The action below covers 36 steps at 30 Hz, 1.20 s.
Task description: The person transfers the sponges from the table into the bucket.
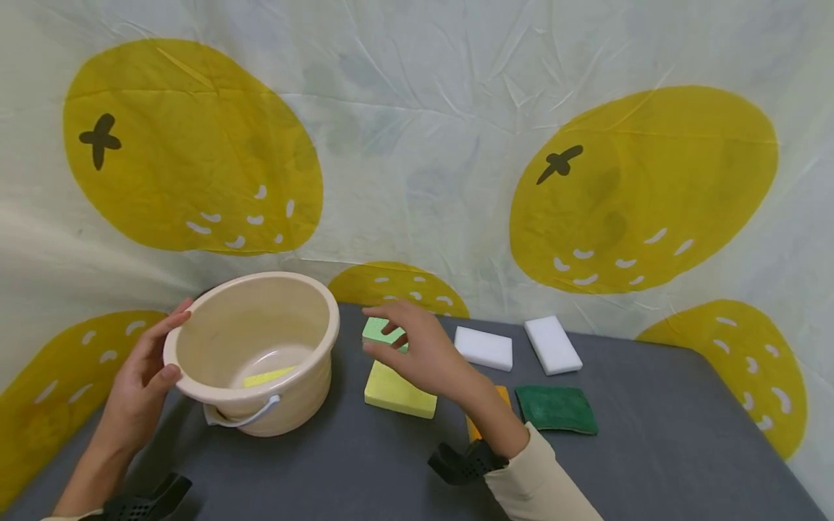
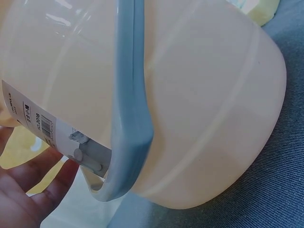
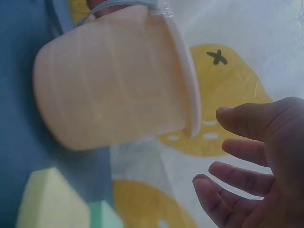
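Note:
A cream bucket [image 1: 300, 398] with a pale blue handle [image 2: 130, 95] stands on the left. My left hand [image 1: 133, 398] holds its rim from the left side, thumb toward the front and fingers farther back. Inside, a yellow sponge [image 1: 267, 377] lies on the bottom. My right hand [image 1: 420, 354], fingers spread and slightly bent, is in the air with nothing in it. In the head view it overlaps a light green sponge [image 1: 374, 331] and a yellow sponge [image 1: 399, 396]. The right wrist view shows this hand's fingers apart, facing the bucket [image 3: 114, 85].
Two white sponges [image 1: 483, 349] [image 1: 553, 346] lie at the back right. Before them is a dark green sponge [image 1: 557, 409]. An orange sponge [image 1: 473, 428] is partly covered by the right forearm. A fruit-patterned curtain [image 1: 417, 181] hangs behind the dark grey table [image 1: 352, 470].

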Each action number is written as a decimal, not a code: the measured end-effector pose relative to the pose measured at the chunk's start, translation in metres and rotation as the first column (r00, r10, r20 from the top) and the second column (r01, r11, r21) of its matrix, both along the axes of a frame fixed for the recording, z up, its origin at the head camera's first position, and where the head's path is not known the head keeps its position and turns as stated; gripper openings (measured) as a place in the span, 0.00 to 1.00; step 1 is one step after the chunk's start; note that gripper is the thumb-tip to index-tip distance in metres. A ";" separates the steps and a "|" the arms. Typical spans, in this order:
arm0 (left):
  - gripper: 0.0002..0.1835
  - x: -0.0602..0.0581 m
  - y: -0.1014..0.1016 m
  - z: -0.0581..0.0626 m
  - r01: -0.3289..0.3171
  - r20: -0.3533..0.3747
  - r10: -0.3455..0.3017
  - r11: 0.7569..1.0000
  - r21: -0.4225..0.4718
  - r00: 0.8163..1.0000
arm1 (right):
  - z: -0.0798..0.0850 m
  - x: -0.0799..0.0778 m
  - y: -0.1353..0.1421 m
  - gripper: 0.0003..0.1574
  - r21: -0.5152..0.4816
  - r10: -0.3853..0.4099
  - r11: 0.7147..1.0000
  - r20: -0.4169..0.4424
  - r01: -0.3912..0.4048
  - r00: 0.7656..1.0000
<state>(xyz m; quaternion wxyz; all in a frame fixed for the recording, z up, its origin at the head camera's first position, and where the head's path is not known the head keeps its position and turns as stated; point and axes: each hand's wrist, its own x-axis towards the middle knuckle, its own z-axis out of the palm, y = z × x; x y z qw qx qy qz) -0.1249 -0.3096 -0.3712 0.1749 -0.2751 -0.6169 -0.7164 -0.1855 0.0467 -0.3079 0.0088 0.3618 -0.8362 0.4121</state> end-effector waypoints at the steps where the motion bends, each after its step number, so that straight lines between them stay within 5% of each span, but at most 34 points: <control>1: 0.29 0.000 0.000 0.000 0.000 -0.001 0.000 1.000 0.001 1.000 | -0.004 0.001 0.003 0.27 0.001 -0.008 1.000 0.004 0.008 1.000; 21: 0.28 -0.002 0.000 -0.005 0.000 0.000 0.000 1.000 0.001 1.000 | -0.083 0.005 0.050 0.27 0.058 -0.067 0.996 -0.005 0.067 0.998; 36: 0.29 0.000 0.000 -0.007 0.014 -0.010 -0.014 1.000 0.013 1.000 | -0.118 0.005 0.063 0.30 0.066 -0.176 0.982 -0.039 0.178 0.984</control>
